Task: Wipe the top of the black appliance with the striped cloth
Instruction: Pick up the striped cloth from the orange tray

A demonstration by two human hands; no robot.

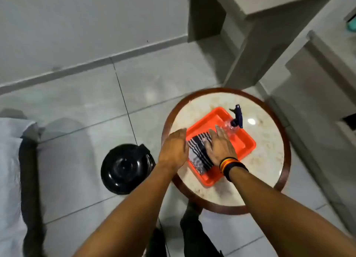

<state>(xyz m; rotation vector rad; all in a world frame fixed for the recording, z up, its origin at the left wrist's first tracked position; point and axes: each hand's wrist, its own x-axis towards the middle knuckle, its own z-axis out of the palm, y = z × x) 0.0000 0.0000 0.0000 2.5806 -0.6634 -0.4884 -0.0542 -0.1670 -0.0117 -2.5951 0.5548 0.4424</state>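
Round table: hands flank striped cloth, lengthwise near-far.

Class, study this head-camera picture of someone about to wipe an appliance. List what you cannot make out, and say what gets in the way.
1. Striped cloth: its edges are covered by the left hand and right hand; whether either hand grips it is unclear.
2. Black appliance: only its top shows from above; its right edge lies behind the left forearm.
3. Spray bottle: the clear body is blurred and partly behind the right hand's fingers.
4. Orange tray: much of its floor is covered by the cloth and hands.
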